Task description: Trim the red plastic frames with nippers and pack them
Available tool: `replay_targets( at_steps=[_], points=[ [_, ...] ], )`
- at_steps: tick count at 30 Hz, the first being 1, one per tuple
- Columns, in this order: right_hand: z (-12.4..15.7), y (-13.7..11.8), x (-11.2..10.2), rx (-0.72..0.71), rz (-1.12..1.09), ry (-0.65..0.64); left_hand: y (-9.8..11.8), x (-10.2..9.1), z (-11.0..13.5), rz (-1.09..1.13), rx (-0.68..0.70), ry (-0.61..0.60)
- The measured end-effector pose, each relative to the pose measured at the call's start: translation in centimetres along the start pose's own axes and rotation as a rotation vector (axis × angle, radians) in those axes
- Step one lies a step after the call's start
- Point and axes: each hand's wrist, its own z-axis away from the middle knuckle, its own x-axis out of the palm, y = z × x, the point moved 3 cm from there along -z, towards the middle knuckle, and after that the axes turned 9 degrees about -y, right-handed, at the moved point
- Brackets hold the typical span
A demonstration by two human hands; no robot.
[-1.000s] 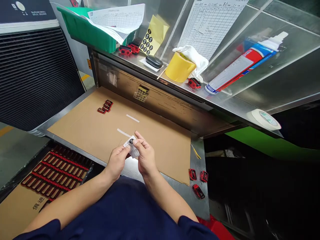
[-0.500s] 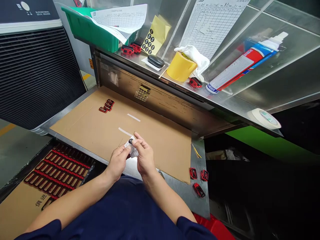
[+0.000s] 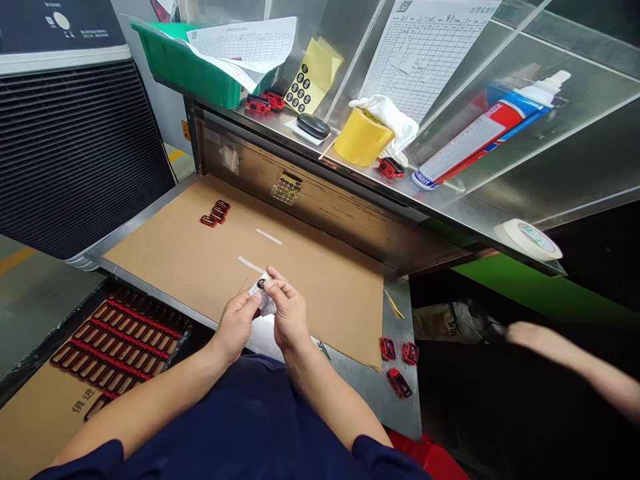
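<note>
Two hands, the left hand point(image 3: 237, 321) and right hand point(image 3: 291, 315), pinch a small white slip point(image 3: 267, 305) much as half a second ago; it sits between their fingertips, a round black sticker point(image 3: 261, 284) at its 11 o'clock. Red clips point(image 3: 399, 383) rest on the worktop point(image 3: 367, 392) at 4 o'clock. New, farther off at 3 o'clock: another person's hand point(image 3: 520, 333).

At 11 o'clock there is a bin point(image 3: 187, 73), at 1 a yellow roll point(image 3: 361, 141), at 2 a can point(image 3: 475, 140), at 3 tape point(image 3: 533, 241).
</note>
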Motion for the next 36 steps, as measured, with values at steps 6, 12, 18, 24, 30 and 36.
replay_targets(
  at_steps=[6, 12, 18, 24, 30, 36],
  points=[
    [-0.1, 0.1, 0.0, -0.017, 0.022, -0.003, 0.0, 0.0, -0.1, 0.006, 0.0, 0.004],
    [-0.1, -0.1, 0.2, -0.034, 0.025, 0.011, -0.2, -0.1, -0.3, -0.018, 0.003, -0.013],
    [-0.1, 0.0, 0.2, -0.069, 0.029, 0.02, -0.4, -0.2, -0.5, -0.039, 0.015, -0.038],
    [0.0, 0.0, 0.1, -0.093, 0.016, 0.04, -0.6, -0.3, -0.5, -0.062, 0.035, -0.052],
    [0.0, 0.1, 0.2, -0.089, 0.012, 0.056, -1.0, -0.5, -0.6, -0.085, 0.036, -0.058],
    [0.0, 0.0, 0.2, -0.091, 0.009, 0.066, -1.0, -0.4, -0.6, -0.087, 0.038, -0.062]
  ],
)
